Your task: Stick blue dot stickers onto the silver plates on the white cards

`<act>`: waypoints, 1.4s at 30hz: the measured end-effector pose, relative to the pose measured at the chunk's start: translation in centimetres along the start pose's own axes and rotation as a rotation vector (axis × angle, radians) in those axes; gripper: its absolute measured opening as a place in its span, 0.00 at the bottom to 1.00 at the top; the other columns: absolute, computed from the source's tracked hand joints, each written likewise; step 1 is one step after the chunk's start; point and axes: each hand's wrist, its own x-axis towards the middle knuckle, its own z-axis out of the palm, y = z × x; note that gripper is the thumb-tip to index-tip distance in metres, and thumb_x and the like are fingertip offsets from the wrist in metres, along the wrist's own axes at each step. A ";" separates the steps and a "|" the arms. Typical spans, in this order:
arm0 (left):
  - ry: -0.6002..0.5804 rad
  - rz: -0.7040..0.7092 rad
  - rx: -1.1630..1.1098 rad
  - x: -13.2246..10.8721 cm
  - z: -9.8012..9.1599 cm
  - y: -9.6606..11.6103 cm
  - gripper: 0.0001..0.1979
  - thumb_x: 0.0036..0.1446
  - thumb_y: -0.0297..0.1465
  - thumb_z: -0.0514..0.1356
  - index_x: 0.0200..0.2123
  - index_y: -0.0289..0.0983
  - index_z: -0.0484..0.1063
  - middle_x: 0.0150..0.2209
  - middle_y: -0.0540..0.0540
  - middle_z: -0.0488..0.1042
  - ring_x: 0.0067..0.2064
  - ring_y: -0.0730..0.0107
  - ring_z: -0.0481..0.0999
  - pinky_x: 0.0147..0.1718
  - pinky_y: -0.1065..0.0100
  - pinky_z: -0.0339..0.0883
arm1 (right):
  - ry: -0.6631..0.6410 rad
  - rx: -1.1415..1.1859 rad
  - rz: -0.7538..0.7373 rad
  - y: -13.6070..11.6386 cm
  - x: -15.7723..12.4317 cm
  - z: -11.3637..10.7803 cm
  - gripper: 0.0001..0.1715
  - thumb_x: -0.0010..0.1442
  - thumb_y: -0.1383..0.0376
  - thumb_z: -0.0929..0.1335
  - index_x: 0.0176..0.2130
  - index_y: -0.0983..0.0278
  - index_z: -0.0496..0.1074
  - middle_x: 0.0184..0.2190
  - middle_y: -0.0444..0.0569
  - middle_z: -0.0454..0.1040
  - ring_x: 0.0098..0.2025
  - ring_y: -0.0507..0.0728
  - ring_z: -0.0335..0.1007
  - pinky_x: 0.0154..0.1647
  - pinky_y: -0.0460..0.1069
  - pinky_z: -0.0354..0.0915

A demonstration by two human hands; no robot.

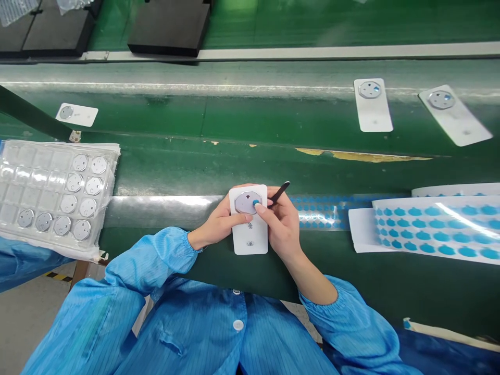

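A white rectangular plate (250, 247) with a silver disc (242, 202) near its top is held upright in front of me over the green bench. My left hand (219, 221) grips the plate's left edge, thumb across its front. My right hand (283, 224) is closed at the right edge, its thumb on a small blue sticker (256, 202) at the disc's right side. Dark tweezers (281, 191) stick out between the fingers of that same hand, pointing up and right.
A clear tray (50, 200) with several silver discs lies left. Sheets of blue stickers (437, 226) lie right. Similar white plates rest at back right (374, 112), (463, 122) and back left (84, 115). Black blocks (170, 26) stand at the back.
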 end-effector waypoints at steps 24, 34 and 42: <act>0.322 -0.016 -0.014 1.0 0.2 1.7 0.24 0.53 0.42 0.75 0.47 0.34 0.78 0.42 0.39 0.83 0.39 0.58 0.84 0.39 0.62 0.78 | -0.027 -0.076 -0.004 0.5 -0.7 0.2 0.19 0.68 0.53 0.71 0.55 0.56 0.73 0.46 0.49 0.70 0.48 0.60 0.70 0.51 0.54 0.68; 0.513 0.190 -0.251 2.7 -1.7 3.2 0.31 0.43 0.44 0.80 0.44 0.32 0.77 0.43 0.35 0.83 0.36 0.56 0.84 0.36 0.59 0.79 | -0.225 -0.450 0.081 1.4 -1.3 -0.4 0.24 0.66 0.44 0.71 0.43 0.61 0.77 0.26 0.43 0.67 0.27 0.54 0.62 0.27 0.48 0.60; 0.443 0.248 -0.269 3.8 -3.0 2.6 0.36 0.45 0.44 0.78 0.55 0.37 0.73 0.53 0.38 0.79 0.44 0.59 0.82 0.45 0.59 0.75 | -0.035 -0.331 0.213 1.3 1.8 -0.9 0.40 0.48 0.30 0.76 0.34 0.63 0.75 0.22 0.46 0.70 0.23 0.54 0.63 0.21 0.48 0.58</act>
